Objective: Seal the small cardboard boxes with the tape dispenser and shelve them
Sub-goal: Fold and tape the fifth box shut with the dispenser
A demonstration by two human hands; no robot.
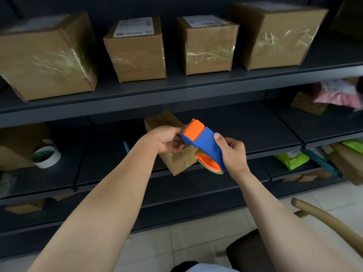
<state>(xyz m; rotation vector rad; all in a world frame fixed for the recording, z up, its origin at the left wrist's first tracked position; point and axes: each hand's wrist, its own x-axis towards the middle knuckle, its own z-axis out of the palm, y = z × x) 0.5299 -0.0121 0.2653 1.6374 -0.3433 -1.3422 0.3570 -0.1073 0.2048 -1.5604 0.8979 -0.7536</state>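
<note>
Scanning the dark shelving (176,89) from the biggest things down. The upper board across twelve o'clock carries four parcels that look finished, each with a crinkled tape sheen on its front. They are the left large box (49,61) at ten o'clock, the right large box (275,38) at one o'clock, and between them the first small box (135,52) and the second small box (208,48), both labelled on top. I'd call those sealed and shelved.

The loose box (165,119) sits on the middle board at dead centre, just beyond my knuckles and tilted on a corner. It has some tape gloss on its near face, but whether its top seam is closed I cannot tell. That's the one left, by my reckoning.

In front of it is the tape dispenser (204,142), off the cardboard and between both hands. My right hand (233,154), at three o'clock of it, is wrapped round the blue body with the thumb pressed on top. My left hand (169,140), at nine o'clock, has its fingers curled in, pinching at the orange toothed nose. I'd guess it's after the tape end, though no strip shows.

A spare tape roll (46,157) rests far out at nine o'clock.
</note>
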